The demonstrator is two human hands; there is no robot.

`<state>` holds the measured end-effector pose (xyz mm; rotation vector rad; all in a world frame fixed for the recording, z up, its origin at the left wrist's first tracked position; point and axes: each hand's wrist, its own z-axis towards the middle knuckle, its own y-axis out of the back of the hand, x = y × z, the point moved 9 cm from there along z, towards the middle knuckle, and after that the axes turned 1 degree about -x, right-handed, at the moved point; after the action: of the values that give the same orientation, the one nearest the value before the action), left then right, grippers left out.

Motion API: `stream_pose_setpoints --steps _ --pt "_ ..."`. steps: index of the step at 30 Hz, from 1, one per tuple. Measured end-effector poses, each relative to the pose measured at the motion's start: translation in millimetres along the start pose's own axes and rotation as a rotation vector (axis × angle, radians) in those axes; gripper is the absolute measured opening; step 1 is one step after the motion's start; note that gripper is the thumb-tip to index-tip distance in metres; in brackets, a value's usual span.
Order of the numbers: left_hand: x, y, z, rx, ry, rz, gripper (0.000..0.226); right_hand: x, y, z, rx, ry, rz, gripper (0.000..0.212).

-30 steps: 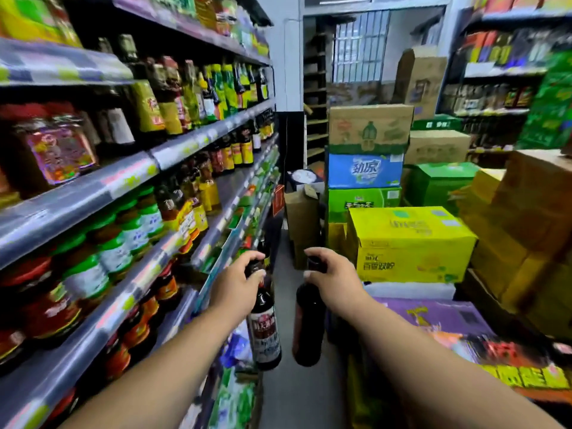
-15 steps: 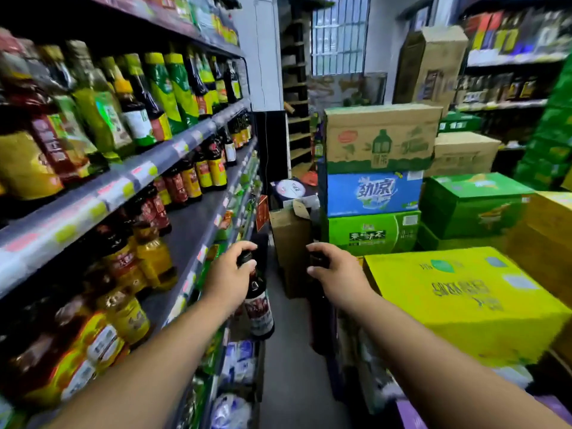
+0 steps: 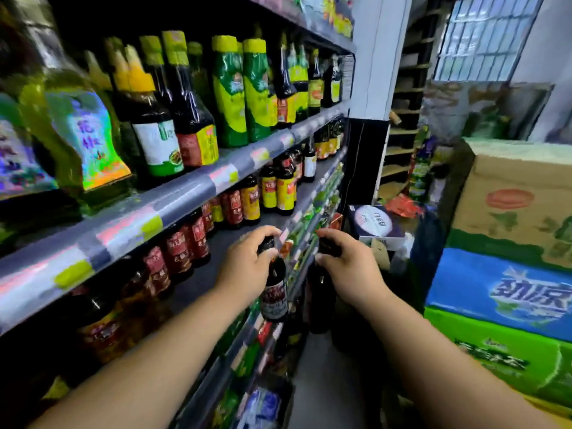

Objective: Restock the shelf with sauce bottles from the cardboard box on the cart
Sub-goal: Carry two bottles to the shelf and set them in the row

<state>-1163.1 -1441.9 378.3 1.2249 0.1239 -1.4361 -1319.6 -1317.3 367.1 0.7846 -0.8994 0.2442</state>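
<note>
Fingers of the left hand curled tightly around the neck of a dark sauce bottle, which hung upright with its red and white label facing the camera. Fingers of the right hand were closed the same way around the neck of a second dark bottle, whose label could not be seen. Both bottles were held side by side, just beside the front edge of the grey middle shelf, level with a bare stretch of it. Behind that gap stood a row of small red-labelled bottles, and farther along some yellow-labelled bottles. On the shelf above stood taller bottles with yellow caps and green squeeze bottles. To the right, stacked cartons filled the aisle: a brown cardboard box on top of a blue carton. The cart was not in view.
</note>
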Motion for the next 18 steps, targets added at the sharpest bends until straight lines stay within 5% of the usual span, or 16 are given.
stream_pose_setpoints --steps 6,18 --pt "20 1 75 -0.110 -0.147 0.176 0.032 -3 -31 89 -0.012 0.111 0.133 0.042" --pt "53 0 141 -0.294 -0.045 0.406 0.031 4 -90 211 0.209 0.360 0.423 0.055"
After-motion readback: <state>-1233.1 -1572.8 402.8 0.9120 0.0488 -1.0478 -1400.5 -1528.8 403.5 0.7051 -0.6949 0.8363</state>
